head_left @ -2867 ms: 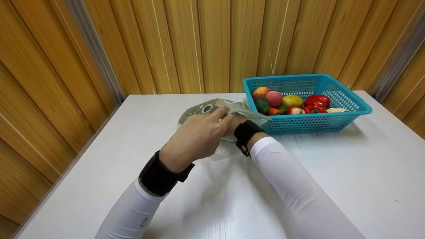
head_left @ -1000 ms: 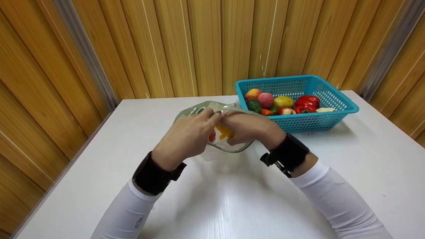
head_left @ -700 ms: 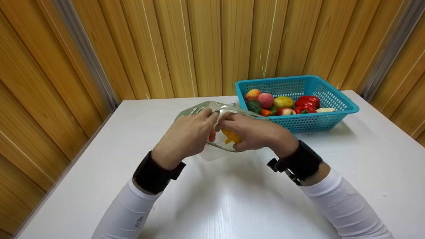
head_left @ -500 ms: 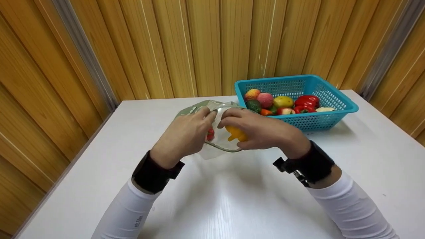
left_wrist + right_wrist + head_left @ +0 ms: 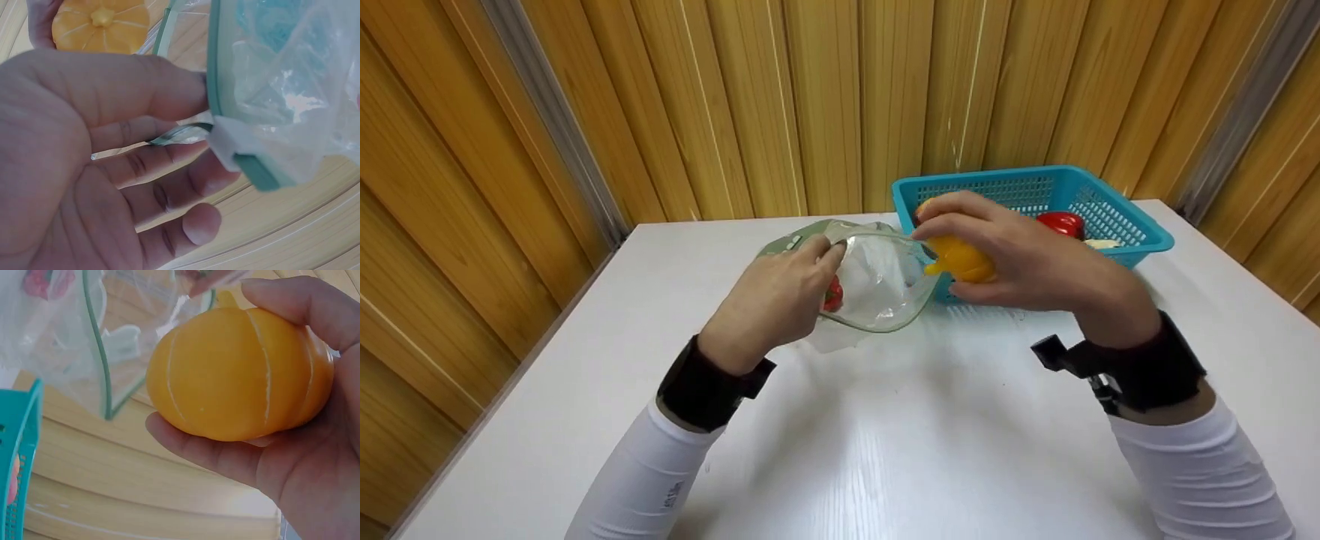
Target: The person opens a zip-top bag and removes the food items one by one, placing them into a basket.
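My left hand (image 5: 772, 300) pinches the rim of a clear zip bag (image 5: 885, 289) with a green edge, its mouth spread wide. Inside the bag, beside my left fingers, a red item (image 5: 833, 294) shows, partly hidden. My right hand (image 5: 1027, 255) grips a small orange pumpkin (image 5: 964, 259) with a stubby stem, just right of the bag's mouth and in front of the basket. In the right wrist view the pumpkin (image 5: 236, 377) sits between thumb and fingers, with white lines down its ribs. The left wrist view shows thumb and forefinger on the bag's green rim (image 5: 212, 67).
A turquoise basket (image 5: 1140, 238) stands at the back right of the white table (image 5: 840, 442). A red pepper (image 5: 1062, 223) shows in it, while my right hand hides most of its other contents. A wood-panelled wall (image 5: 840, 112) rises behind the table.
My right hand has come out of the bag with the pumpkin and moved right and up, in front of the basket. The bag's mouth is now uncovered. My left hand stays at the rim.
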Demonstrator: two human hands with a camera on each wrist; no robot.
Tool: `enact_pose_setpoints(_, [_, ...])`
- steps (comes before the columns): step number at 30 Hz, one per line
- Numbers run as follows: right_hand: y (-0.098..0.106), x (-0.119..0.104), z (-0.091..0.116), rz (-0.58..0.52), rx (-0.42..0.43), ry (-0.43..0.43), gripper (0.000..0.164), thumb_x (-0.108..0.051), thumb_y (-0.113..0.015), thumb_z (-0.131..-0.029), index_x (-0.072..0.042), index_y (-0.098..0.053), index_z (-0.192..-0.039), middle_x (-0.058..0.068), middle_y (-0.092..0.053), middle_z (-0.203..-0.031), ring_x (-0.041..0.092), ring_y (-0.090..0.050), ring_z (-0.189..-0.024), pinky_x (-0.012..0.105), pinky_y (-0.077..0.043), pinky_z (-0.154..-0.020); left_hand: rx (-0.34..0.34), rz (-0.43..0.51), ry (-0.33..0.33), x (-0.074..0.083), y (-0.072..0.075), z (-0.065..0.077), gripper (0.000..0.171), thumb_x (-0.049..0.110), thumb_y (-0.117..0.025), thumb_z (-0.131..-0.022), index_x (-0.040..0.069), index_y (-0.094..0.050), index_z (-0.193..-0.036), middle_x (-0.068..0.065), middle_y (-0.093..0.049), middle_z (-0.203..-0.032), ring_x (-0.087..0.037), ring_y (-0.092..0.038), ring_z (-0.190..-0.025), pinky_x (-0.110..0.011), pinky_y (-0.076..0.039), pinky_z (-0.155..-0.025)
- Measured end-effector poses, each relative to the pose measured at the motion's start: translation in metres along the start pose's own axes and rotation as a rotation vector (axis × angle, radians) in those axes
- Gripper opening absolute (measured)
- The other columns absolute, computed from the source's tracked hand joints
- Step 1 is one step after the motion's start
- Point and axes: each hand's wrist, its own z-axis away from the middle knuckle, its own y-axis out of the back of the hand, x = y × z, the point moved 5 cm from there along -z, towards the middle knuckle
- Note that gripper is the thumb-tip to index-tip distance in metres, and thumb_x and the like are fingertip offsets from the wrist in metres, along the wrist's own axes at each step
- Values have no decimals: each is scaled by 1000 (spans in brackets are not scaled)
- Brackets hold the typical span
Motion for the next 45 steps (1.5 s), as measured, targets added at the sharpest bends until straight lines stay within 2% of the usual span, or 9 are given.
enact_pose_setpoints(8, [27, 34, 12, 74, 201, -35, 59, 6, -80, -76, -9, -59, -129, 10, -49, -140, 27, -54, -117, 7, -41, -90, 36, -5, -17, 0, 3, 2, 53, -4, -68, -79, 3, -57, -131, -12, -61, -114, -30, -66, -85, -45, -58, -70])
enact_pose_setpoints(15, [26, 81, 20, 87, 258, -161, 59, 2, -79, -79, -8, -57, -133, 12, -46, -142, 29, -54, -108, 5, -40, -83, 10, 0, -7, 1, 4, 4, 53, -2, -69, -80, 4, -57, -131, -12, -61, -115, -31, -66, -88, -47, -58, -72])
enact_pose_setpoints(23, [27, 126, 30, 48, 297, -347, 54, -4, -78, -83, -10, -58, -132, 10, -44, -143, 31, -51, -115, 7, -37, -82, 18, 8, -12, 0, 6, 6, 50, -2, -68, -81, 4, -57, -130, -12, -61, -114, -31, -66, -87, -47, -58, -72])
enact_pose_setpoints(26, [28, 144, 38, 43, 298, -442, 54, -5, -78, -83, -11, -58, -133, 10, -41, -145, 35, -50, -117, 17, -43, -86, 18, 8, -15, 1, 6, 6, 50, -2, -69, -81, 4, -57, -129, -12, -61, -111, -30, -65, -87, -47, -58, -72])
enact_pose_setpoints(29, [27, 166, 53, 35, 310, -535, 55, -2, -75, -84, -8, -56, -135, 14, -37, -149, 42, -47, -123, 40, -51, -95, 7, 13, -13, 2, 6, 5, 51, -2, -69, -81, 4, -57, -130, -11, -61, -111, -29, -65, -89, -46, -58, -72])
enact_pose_setpoints(31, [23, 183, 65, 37, 308, -601, 55, 0, -73, -84, -5, -54, -136, 17, -34, -151, 46, -44, -127, 58, -48, -99, -2, 22, -12, 2, 5, 4, 53, -3, -68, -81, 5, -56, -132, -11, -61, -112, -28, -64, -89, -45, -58, -72])
enact_pose_setpoints(33, [18, 200, 78, 41, 302, -665, 55, 3, -71, -84, -2, -53, -136, 20, -32, -153, 49, -38, -132, 66, -42, -102, -6, 29, -13, 3, 4, 3, 53, -4, -67, -81, 5, -56, -133, -11, -61, -113, -28, -64, -88, -45, -58, -71])
enact_pose_setpoints(38, [5, 229, 100, 44, 307, -791, 54, 6, -67, -83, 0, -52, -135, 24, -29, -155, 53, -29, -140, 68, -33, -108, 8, 26, -24, 4, 4, 3, 50, -5, -64, -81, 5, -57, -129, -9, -62, -112, -27, -64, -84, -42, -57, -67])
enact_pose_setpoints(45, [-3, 239, 104, 3, 350, -877, 56, -7, -66, -94, -6, -45, -145, 20, -20, -161, 51, -21, -146, 65, -27, -113, -4, 17, -23, 5, 3, 2, 53, -4, -65, -81, 5, -56, -132, -10, -61, -113, -27, -64, -88, -43, -58, -69])
